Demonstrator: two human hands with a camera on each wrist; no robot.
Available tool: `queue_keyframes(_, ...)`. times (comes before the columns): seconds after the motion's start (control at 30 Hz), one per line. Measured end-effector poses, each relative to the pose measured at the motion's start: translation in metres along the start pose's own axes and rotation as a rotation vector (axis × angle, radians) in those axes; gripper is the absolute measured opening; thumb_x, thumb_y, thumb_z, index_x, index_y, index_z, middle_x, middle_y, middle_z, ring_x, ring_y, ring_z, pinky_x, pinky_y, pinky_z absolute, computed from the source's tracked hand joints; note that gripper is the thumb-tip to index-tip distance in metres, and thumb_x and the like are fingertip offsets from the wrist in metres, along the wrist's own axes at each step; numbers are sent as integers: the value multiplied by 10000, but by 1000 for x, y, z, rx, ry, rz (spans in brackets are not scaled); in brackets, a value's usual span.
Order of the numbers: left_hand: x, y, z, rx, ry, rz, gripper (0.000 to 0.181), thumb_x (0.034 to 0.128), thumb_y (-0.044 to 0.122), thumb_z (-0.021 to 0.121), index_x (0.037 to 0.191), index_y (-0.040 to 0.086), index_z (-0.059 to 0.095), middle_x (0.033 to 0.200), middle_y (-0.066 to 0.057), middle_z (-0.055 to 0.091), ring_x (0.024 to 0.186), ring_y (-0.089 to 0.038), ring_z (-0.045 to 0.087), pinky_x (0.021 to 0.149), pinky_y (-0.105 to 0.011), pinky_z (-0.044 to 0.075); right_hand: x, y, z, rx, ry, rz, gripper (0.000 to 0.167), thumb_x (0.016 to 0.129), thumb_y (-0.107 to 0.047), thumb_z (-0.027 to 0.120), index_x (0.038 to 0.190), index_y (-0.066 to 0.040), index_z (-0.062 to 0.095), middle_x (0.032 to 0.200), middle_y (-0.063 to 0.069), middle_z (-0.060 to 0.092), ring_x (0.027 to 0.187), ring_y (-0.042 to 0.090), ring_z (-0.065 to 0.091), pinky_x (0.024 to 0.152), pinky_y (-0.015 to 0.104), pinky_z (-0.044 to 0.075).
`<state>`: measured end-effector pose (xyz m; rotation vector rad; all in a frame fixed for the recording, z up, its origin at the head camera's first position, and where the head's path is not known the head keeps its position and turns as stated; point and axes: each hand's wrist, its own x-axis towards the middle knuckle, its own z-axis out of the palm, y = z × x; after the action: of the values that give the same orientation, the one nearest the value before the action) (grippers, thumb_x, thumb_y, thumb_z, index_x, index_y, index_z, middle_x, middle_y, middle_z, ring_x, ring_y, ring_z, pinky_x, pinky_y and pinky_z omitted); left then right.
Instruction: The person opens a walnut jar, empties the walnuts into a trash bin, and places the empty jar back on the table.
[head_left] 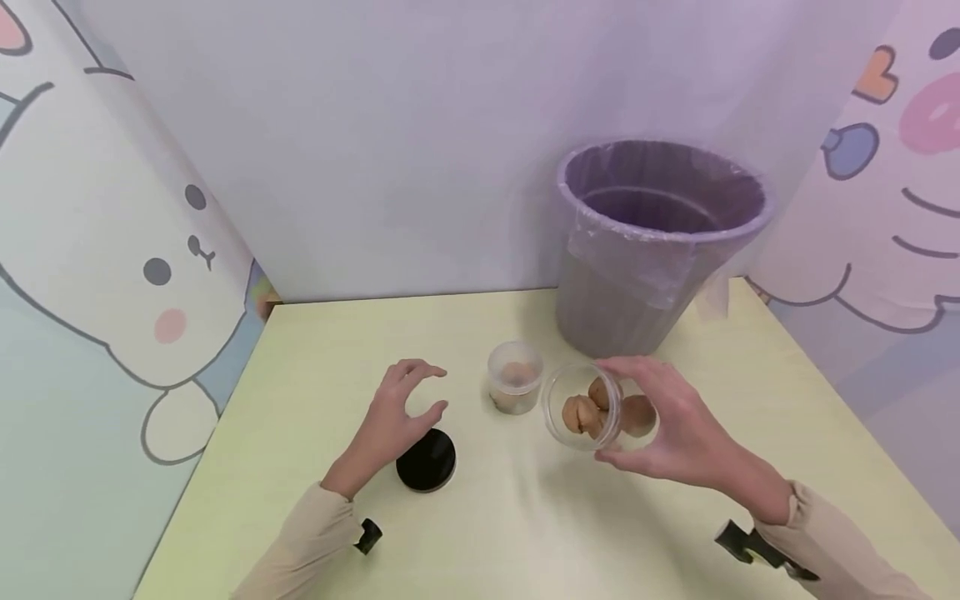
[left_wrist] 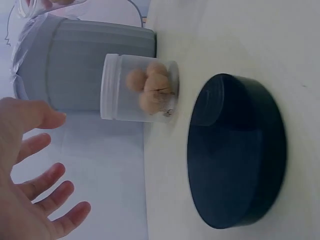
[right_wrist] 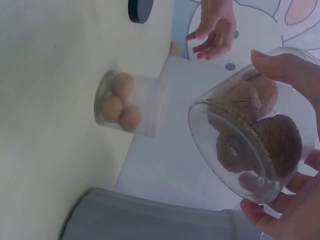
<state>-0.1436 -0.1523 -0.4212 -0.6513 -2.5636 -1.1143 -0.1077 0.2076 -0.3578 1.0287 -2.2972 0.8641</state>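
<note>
My right hand (head_left: pixel 671 421) grips a clear jar (right_wrist: pixel 202 131) above the table, its mouth tilted toward the head camera. Several walnuts (right_wrist: pixel 282 142) lie inside it. To its left, a second clear jar (head_left: pixel 514 398) stands upright on the table, with several round brown nuts (left_wrist: pixel 157 85) at its bottom and no lid on it. A round black lid (head_left: pixel 426 461) lies flat on the table. Above and beside this lid, my left hand (head_left: pixel 393 417) hovers with fingers spread apart and thumb separate, holding nothing.
A tall grey bin (head_left: pixel 622 275) with a translucent liner over its rim stands at the back right of the pale yellow table (head_left: pixel 330 350). A white wall rises behind, and panels with cartoon animals (head_left: pixel 112 250) flank both sides.
</note>
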Motion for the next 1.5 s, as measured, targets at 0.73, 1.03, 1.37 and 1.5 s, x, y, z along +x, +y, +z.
queue_keyframes(0.73,46,31,-15,-100,103,136,335,833,164,719,1153,184,623,1166,29,540,1124,-136,460,851,-368,429,10,9,-28,-26,-21,112,994,453,-297,936,1321,-76,506,1215,17,578,1077,149,524,917,244,367)
queue_keyframes(1.03,65,41,-10,-130,133,199,322,837,163,714,1147,161,630,1153,6,562,1114,-166,481,835,-389,440,6,12,-43,-52,-14,157,1020,421,-243,945,1329,-110,499,1233,-28,561,1069,108,524,879,212,374)
queue_keyframes(1.37,84,49,-6,-159,152,222,329,831,185,724,1147,175,634,1184,11,550,1125,-151,492,854,-390,439,2,19,-54,-75,-14,191,1030,409,-265,957,1327,-131,510,1214,-14,573,1081,97,513,878,201,358)
queue_keyframes(1.5,94,52,-5,-177,160,227,312,841,187,714,1142,178,634,1172,16,554,1112,-144,498,860,-390,440,2,23,-58,-95,0,165,1029,402,-261,957,1321,-114,521,1206,-11,579,1102,120,505,894,230,355)
